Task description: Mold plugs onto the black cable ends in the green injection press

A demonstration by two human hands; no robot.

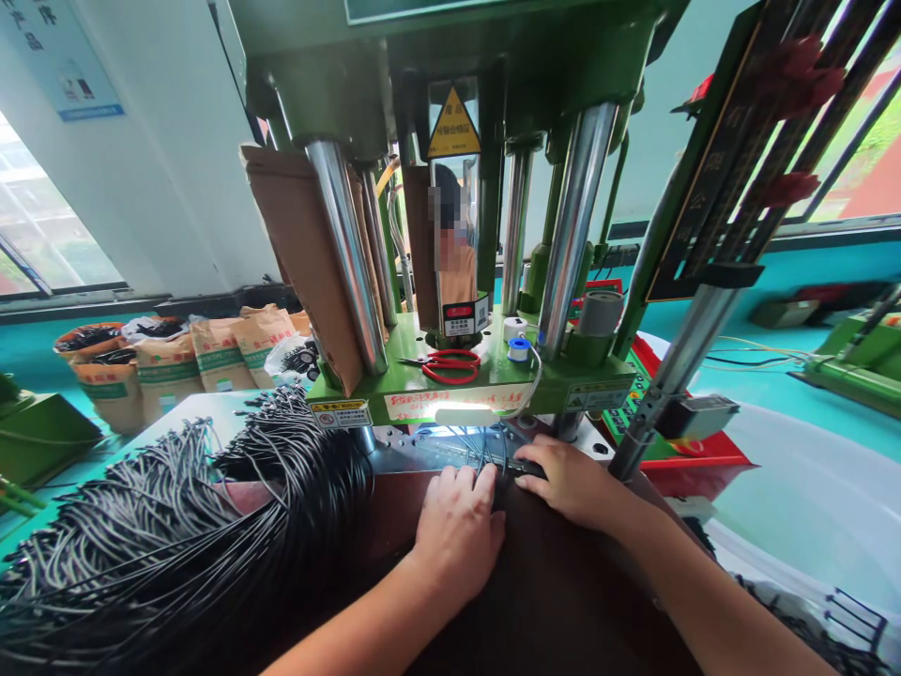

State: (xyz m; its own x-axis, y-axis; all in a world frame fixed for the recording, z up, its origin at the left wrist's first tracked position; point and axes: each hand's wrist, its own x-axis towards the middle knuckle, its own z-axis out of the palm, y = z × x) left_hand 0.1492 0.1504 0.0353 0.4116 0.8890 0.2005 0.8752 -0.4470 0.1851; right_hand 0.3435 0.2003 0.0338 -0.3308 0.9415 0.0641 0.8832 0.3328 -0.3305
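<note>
Thin dark cables (481, 449) run in loops over the metal plate (401, 453) under the lit lamp of a green press (373, 406). My left hand (461, 530) is at the plate's front edge, its fingers bent down over the cables; its fingertips are partly hidden. Just to the right, my right hand (573, 479) has thumb and fingers closed round a dark, slim piece (517, 466) at the plate, too small to name. A large bundle of black cables (302, 498) lies to the left of my hands.
Red-handled scissors (451, 367) and a blue-and-white tape roll (519, 349) rest on the press's ledge. Steel columns (344, 253) rise on both sides. Filled paper sacks (165, 371) stand at the back left. A white tub (802, 498) is at the right, beside a metal post (694, 361).
</note>
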